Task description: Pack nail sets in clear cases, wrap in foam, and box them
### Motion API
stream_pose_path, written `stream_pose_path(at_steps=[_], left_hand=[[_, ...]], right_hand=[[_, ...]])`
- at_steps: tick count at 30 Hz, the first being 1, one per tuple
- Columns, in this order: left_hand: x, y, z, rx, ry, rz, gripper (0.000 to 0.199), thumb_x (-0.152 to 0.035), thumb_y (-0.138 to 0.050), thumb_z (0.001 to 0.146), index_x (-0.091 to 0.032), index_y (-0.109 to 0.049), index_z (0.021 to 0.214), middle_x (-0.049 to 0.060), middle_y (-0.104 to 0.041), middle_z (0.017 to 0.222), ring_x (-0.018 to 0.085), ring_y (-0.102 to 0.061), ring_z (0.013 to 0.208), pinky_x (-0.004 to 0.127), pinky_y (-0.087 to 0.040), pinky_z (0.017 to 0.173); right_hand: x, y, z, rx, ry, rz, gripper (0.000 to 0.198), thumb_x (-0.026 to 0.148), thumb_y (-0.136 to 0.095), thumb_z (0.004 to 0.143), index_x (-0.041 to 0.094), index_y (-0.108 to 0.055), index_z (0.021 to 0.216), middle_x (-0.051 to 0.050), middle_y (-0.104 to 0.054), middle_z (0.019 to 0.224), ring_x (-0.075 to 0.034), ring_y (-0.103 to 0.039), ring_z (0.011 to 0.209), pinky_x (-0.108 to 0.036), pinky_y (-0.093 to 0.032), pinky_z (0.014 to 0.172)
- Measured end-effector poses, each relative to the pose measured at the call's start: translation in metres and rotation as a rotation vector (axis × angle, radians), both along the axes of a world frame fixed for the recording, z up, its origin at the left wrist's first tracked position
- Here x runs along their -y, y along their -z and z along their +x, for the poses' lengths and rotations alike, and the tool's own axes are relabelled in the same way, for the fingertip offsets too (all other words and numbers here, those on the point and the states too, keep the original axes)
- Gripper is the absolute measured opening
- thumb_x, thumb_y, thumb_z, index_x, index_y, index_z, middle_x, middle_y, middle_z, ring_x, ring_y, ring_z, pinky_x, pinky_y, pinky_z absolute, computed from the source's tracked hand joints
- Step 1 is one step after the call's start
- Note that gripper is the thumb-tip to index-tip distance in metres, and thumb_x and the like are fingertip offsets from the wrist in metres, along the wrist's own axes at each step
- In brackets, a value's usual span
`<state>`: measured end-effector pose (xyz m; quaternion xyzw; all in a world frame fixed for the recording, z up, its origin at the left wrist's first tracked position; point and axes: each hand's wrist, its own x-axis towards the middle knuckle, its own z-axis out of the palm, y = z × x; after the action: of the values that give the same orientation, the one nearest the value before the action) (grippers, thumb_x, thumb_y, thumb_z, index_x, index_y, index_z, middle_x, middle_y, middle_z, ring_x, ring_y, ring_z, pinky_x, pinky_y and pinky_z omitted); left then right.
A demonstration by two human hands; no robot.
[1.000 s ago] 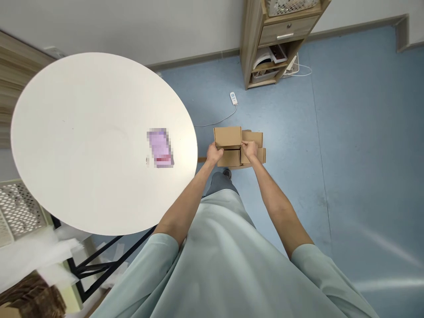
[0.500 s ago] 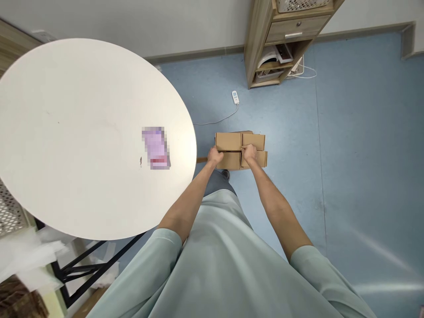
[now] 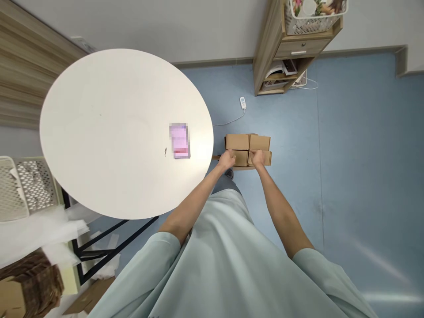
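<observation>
Several small brown cardboard boxes point(image 3: 237, 141) sit packed side by side low over the blue floor, with a larger piece of cardboard showing beneath them. My left hand point(image 3: 227, 160) is closed at the left end of the near-left box point(image 3: 240, 158). At the near-right box point(image 3: 265, 158), my right hand point(image 3: 257, 158) has its fingers curled over the edge by the middle seam. My fingertips are partly hidden against the cardboard.
A round white table point(image 3: 115, 132) stands to my left, with a blurred-out pink phone-like object point(image 3: 180, 141) on it. A wooden cabinet point(image 3: 268, 48) carries a white basket point(image 3: 304, 24). A white corded controller point(image 3: 243, 103) lies on the floor point(image 3: 364, 154).
My view has shifted, so the table and boxes appear farther right. My hands stay at the boxes; both sit slightly nearer to me on them.
</observation>
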<state>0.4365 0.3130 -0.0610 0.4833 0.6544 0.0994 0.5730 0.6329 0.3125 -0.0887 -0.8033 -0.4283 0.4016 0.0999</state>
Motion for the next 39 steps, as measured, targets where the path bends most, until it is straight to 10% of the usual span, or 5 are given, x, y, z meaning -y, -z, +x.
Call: stream_pose_path(at_steps=[7,15,29,39], left_hand=[[0.056,-0.078,-0.041,0.166,0.062,-0.011,0.068,-0.032,-0.065,0.099,-0.013,-0.047,0.161,0.007,-0.079,0.092,0.025,-0.077,0.077,0.036,-0.059,0.086],[0.133,-0.130,-0.150,0.311,-0.066,0.049,0.057,-0.037,-0.065,0.096,-0.020,-0.060,0.150,0.015,-0.069,0.143,0.015,-0.071,0.069,0.036,-0.062,0.082],[0.272,-0.169,-0.396,0.447,-0.382,0.172,0.052,-0.046,-0.068,0.094,-0.023,-0.068,0.140,0.012,-0.070,0.143,0.013,-0.068,0.069,0.034,-0.064,0.077],[0.361,-0.184,-0.553,0.432,-0.880,0.264,0.049,-0.045,-0.067,0.093,-0.021,-0.070,0.137,0.012,-0.070,0.142,0.014,-0.068,0.077,0.033,-0.061,0.078]], right_hand=[[0.054,-0.063,-0.012,-0.080,0.059,0.190,0.036,0.034,-0.065,0.091,0.013,-0.083,0.114,-0.017,-0.078,0.121,-0.027,-0.074,0.103,-0.042,-0.055,0.104],[0.133,-0.135,-0.081,-0.078,0.037,0.297,0.041,0.044,-0.062,0.091,0.018,-0.083,0.115,-0.013,-0.079,0.117,-0.024,-0.071,0.091,-0.038,-0.057,0.093],[0.202,-0.229,-0.373,-0.232,-0.267,0.425,0.040,0.041,-0.056,0.092,0.026,-0.082,0.118,-0.008,-0.075,0.112,-0.021,-0.066,0.084,-0.034,-0.055,0.074],[0.221,-0.259,-0.574,-0.376,-0.634,0.344,0.034,0.039,-0.056,0.093,0.026,-0.080,0.114,-0.007,-0.074,0.105,-0.019,-0.060,0.078,-0.033,-0.051,0.069]])
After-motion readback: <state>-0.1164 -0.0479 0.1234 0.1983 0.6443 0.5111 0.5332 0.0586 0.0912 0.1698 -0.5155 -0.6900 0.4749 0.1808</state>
